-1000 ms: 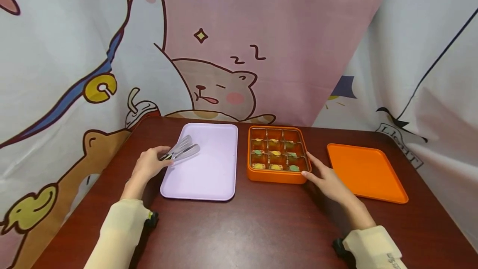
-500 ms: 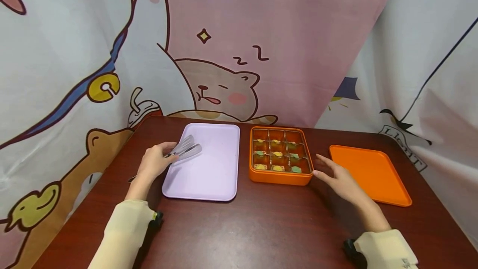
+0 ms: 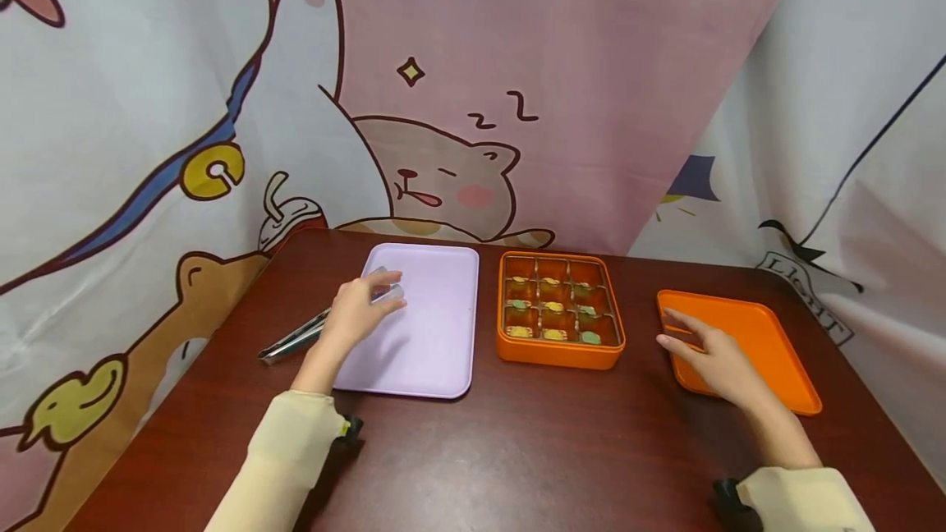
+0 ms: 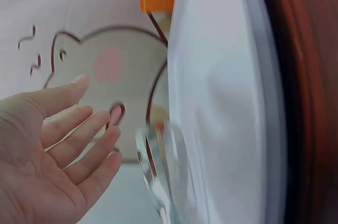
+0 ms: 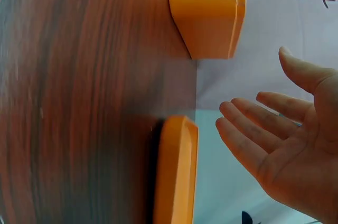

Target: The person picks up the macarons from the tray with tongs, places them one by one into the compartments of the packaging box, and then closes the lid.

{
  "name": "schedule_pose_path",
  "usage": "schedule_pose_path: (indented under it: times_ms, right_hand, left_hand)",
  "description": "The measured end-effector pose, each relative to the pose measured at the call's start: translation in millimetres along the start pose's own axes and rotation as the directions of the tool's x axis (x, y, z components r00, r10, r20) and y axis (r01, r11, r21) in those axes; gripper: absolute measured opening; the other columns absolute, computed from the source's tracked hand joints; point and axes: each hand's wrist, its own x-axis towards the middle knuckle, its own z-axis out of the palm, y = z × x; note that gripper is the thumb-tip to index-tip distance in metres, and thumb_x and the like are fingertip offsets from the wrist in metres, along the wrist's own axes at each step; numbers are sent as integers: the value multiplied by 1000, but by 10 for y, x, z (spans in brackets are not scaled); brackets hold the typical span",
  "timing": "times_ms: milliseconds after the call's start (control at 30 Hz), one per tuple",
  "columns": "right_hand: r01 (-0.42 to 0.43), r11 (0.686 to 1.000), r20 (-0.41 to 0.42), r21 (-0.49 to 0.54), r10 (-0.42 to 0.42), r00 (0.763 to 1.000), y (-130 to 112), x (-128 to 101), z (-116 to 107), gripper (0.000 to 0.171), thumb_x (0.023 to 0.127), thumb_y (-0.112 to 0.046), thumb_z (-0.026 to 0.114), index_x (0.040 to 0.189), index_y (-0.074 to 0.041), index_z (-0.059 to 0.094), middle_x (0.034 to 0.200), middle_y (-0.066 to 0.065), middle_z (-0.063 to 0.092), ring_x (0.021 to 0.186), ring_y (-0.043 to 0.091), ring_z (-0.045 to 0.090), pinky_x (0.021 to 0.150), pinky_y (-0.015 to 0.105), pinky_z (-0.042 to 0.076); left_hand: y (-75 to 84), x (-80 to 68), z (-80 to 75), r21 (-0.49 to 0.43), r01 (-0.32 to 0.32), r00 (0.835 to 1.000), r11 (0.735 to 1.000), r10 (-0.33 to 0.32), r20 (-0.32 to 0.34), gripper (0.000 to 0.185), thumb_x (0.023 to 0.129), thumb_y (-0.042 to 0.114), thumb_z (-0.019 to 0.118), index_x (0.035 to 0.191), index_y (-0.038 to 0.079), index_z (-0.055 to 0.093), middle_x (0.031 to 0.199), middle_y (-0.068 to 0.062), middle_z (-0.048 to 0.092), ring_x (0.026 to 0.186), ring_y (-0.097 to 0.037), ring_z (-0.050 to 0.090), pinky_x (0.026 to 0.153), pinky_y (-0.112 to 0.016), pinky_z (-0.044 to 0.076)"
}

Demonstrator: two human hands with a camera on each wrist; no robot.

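Tongs point(image 3: 310, 331) under left hand point(image 3: 356, 312); right hand point(image 3: 711, 358) over orange tray point(image 3: 769, 335).

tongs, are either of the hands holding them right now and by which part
No. The left hand hovers open above the tongs, which lie across the lilac tray's edge. The right hand is open over the orange lid, holding nothing.

Makeshift recording booth — cartoon curtains point(image 3: 443, 89)
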Motion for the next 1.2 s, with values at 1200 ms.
schedule_pose_path:
  times_ms: [1200]
  right_hand:
    - [-429, 893, -212, -138, 396, 893, 1238, -670, -626, 74, 103, -44, 43, 147, 13, 26, 136, 51, 31, 118, 66, 35, 96, 72, 30]
  left_hand:
    - [1927, -503, 1693, -234, -335, 836, 913, 402, 373, 47, 95, 37, 67, 139, 27, 58, 133, 16, 64, 117, 1, 62, 95, -12, 46]
